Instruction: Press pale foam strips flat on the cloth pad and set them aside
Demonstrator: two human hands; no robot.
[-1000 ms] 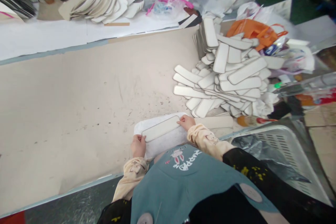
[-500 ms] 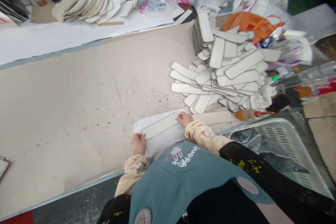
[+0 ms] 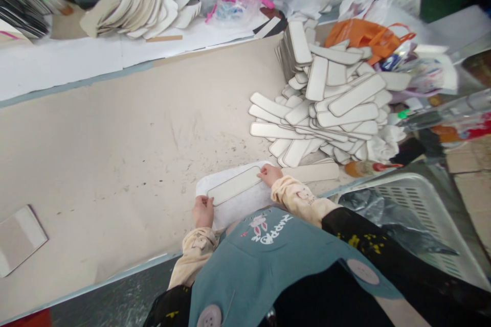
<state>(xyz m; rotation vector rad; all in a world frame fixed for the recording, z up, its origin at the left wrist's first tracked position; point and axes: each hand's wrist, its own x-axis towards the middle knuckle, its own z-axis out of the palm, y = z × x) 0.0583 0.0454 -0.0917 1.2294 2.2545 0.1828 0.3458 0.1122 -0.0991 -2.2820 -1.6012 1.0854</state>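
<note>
A long off-white strip [image 3: 235, 186] with rounded corners and a dark edge lies slantwise between my hands. My left hand [image 3: 203, 209] pinches its left end with thumb and fingertips. At the other end my right hand [image 3: 269, 174] is closed on the upper right corner. Beneath the strip a white sheet [image 3: 241, 209] rests on the table near my apron. Just right of my right hand lie a few flat beige strips [image 3: 312, 172], partly covered by my sleeve.
A heap of similar strips [image 3: 345, 107] fills the table's right side. Behind it sits an orange bag [image 3: 370, 36]. A plastic basket [image 3: 406, 181] stands at my right, near a small amber bottle [image 3: 360, 168]. Curved white pieces [image 3: 149, 7] are piled at the back; a flat pad [image 3: 21, 240] lies left.
The view has shifted slightly left, bringing more of the flat pad into sight. Both hands keep their hold on the strip, which stays in place on the sheet.
</note>
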